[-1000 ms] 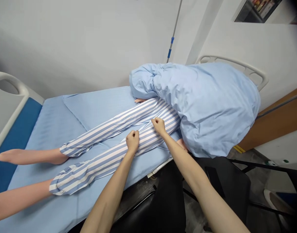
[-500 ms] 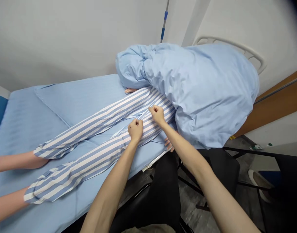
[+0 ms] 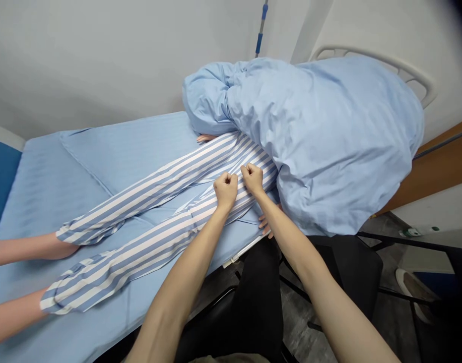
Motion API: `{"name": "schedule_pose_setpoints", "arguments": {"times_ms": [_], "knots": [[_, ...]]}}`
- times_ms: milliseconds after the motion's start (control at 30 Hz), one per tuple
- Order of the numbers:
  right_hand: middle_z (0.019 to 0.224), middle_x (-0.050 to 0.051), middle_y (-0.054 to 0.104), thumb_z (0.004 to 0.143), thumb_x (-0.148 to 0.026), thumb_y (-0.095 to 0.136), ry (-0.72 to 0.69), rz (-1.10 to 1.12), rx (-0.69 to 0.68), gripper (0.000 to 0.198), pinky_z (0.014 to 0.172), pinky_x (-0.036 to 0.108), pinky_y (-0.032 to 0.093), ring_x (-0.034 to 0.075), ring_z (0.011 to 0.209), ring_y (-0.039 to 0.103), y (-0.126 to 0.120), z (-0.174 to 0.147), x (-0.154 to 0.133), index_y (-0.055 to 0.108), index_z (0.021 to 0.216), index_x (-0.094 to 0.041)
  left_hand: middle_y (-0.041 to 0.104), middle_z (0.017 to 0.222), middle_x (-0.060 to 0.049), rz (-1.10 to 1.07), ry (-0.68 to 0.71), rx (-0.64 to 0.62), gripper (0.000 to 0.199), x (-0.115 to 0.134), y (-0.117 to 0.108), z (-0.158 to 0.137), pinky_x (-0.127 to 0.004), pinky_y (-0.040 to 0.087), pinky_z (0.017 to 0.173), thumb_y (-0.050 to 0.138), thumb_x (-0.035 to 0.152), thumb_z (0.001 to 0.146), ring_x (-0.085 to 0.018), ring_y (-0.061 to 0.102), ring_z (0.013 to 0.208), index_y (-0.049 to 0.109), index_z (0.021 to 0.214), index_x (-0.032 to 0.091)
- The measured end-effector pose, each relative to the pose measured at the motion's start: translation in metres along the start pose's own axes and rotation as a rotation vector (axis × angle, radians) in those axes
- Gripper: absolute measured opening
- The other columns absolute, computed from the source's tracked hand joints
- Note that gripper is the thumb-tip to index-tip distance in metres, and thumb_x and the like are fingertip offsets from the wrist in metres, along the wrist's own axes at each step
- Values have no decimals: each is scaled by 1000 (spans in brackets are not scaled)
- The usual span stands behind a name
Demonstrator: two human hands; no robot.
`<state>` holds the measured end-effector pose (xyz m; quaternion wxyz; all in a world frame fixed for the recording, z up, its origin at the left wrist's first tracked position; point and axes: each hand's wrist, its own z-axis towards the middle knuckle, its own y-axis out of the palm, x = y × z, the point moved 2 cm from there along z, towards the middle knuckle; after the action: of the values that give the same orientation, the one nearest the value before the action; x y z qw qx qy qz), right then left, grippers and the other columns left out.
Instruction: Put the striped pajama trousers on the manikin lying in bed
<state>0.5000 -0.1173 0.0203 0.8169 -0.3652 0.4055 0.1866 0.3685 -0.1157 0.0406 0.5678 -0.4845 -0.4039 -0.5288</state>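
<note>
Both my hands are curled into fists over the upper thigh of a figure lying on a bed, in blue-and-white striped trousers (image 3: 158,237). My left hand (image 3: 226,190) is on or just above the near thigh, thumb side up, with nothing visible in it. Close beside it, nearer the hip, my right hand (image 3: 252,178) is likewise closed and shows nothing inside. Whether the fists press on the cloth I cannot tell. A light blue quilt (image 3: 329,136) hides the figure's upper body. One of the figure's hands (image 3: 266,225) shows below my right forearm.
The bed (image 3: 113,146) has a light blue sheet and stands by a white wall. A pale bed rail (image 3: 423,83) rises behind the quilt. Black chairs (image 3: 357,275) stand at the lower right. A pole with blue grips (image 3: 260,40) stands at the back.
My left fist has moved right and slightly up along the thigh, closer to my right fist. The view has shifted a little; both hands stay closed.
</note>
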Motion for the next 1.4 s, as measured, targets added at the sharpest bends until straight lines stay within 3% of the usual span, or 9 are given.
{"name": "schedule_pose_setpoints", "arguments": {"times_ms": [167,367,533,667,800,967,1167,1267,1400], "knots": [[55,-6,23,84,-27,54,31,117,-2,42,58,25,25,9,57,25,-11,13,-4,24,55,-22,31,52,5,83,-50,-14,37,-19,3,1,-28,29,62,57,12,77,-11,31,56,31,53,21],[55,-6,26,83,-28,56,-20,92,58,40,57,23,26,8,57,26,-34,44,5,27,56,-21,35,53,5,117,-47,-45,37,-20,2,-4,-29,28,63,59,12,78,-12,34,57,33,54,21],[56,-7,25,78,-22,53,55,-17,101,32,56,25,26,8,56,27,-27,36,27,28,58,-22,38,54,5,104,-47,-131,34,-23,1,-3,-28,30,64,58,14,79,-12,37,60,35,55,21],[55,-6,26,77,-24,53,-9,-116,90,30,57,26,27,9,56,28,-25,26,33,29,58,-22,43,56,4,106,-54,-266,28,-22,-19,-7,-28,33,66,58,16,77,-12,42,62,41,55,21],[53,-6,26,77,-26,54,-54,-185,76,31,58,27,29,9,55,29,-26,25,35,31,57,-22,47,57,2,156,-36,-313,27,-16,-77,-38,-28,34,65,56,25,79,-13,44,62,42,57,21],[53,-6,27,75,-26,54,-53,-197,69,30,58,28,28,10,54,29,-26,25,36,31,56,-22,49,57,1,333,51,-333,32,-24,-193,-109,-30,34,64,53,35,85,-13,43,58,45,58,21],[50,-5,37,75,-28,60,-43,-354,-54,30,61,30,26,11,54,32,-26,21,28,39,55,-21,52,54,-1,317,-155,79,35,-59,-329,-160,-29,36,59,61,43,79,-14,46,55,53,53,21],[50,-4,40,74,-27,61,-15,-428,-119,30,61,31,24,12,54,32,-21,18,19,41,53,-21,55,55,-2,164,-199,256,32,-63,-364,-157,-28,38,59,65,40,75,-14,48,56,55,52,20],[49,-5,36,74,-29,59,-78,-218,-127,32,61,30,27,12,54,34,2,4,-13,37,52,-22,56,59,-1,-170,-306,446,16,-57,-379,-124,-25,41,59,68,26,66,-12,49,60,58,56,18]]}}
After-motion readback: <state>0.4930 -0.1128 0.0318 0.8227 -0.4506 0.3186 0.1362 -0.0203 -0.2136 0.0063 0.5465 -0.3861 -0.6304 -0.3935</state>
